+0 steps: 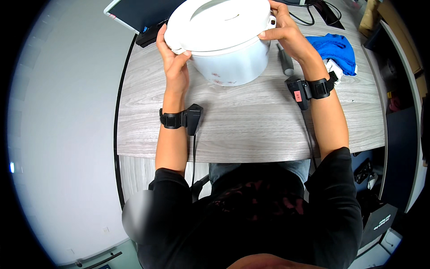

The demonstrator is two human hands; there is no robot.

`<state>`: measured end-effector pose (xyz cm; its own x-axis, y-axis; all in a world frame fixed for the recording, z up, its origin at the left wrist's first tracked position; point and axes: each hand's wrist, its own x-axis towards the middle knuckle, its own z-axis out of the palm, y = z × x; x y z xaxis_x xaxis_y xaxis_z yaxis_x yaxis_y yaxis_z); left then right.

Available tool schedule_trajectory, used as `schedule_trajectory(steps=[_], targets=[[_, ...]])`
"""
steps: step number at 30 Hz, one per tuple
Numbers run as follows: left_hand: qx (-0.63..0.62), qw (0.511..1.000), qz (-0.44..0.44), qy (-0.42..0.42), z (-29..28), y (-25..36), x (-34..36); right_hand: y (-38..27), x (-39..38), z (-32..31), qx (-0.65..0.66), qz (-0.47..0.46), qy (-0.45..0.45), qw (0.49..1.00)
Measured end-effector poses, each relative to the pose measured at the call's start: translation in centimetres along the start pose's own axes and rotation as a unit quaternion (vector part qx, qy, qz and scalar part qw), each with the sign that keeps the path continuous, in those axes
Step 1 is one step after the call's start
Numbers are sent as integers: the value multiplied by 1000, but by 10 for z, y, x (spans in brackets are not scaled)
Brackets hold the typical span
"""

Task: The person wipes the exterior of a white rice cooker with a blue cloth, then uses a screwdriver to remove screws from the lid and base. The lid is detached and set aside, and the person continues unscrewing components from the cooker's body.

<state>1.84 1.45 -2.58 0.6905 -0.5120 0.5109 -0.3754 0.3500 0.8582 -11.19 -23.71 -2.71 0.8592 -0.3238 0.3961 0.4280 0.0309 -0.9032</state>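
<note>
A white rice cooker [230,62] with a closed lid and small pink flowers on its front is held at the far side of the desk, its top cut off by the upper picture edge. My left hand [174,60] grips its left side at the rim, thumb on the front edge. On the right, my right hand [289,38] holds the rim by the side lug, thumb pressed on the front. Whether the cooker rests on the desk or is slightly raised, I cannot tell. Beside my right hand lies a dark grey handled tool [285,62].
A blue cloth [336,51] lies crumpled over something white at the right. A monitor [143,15] stands at the back left, with black cables [309,18] at the back right. The grey wood-grain desk [251,130] meets shelving [398,89] on the right and a pale wall on the left.
</note>
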Motion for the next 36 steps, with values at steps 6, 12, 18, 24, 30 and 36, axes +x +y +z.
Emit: schedule_trajectory(steps=[6,12,18,24,30,36], targets=[[7,1000,1,-6,-3,-4,2,-16,-4,0,-34,19,22,999],[18,999,18,-19,-4,-4,2,-23,-3,-6,-36,15,-31,999],[7,997,35,-64,-13,-4,3,-14,0,-15,-42,-37,-80,995],[63,995,70,-42,-14,-19,2,-22,-4,-13,-50,-24,-72,996],[56,996,65,-22,-15,-20,2,-21,-1,-14,-63,-47,-74,994],[47,996,69,-14,-13,-18,1,-23,-1,-17,-118,-68,-75,988]])
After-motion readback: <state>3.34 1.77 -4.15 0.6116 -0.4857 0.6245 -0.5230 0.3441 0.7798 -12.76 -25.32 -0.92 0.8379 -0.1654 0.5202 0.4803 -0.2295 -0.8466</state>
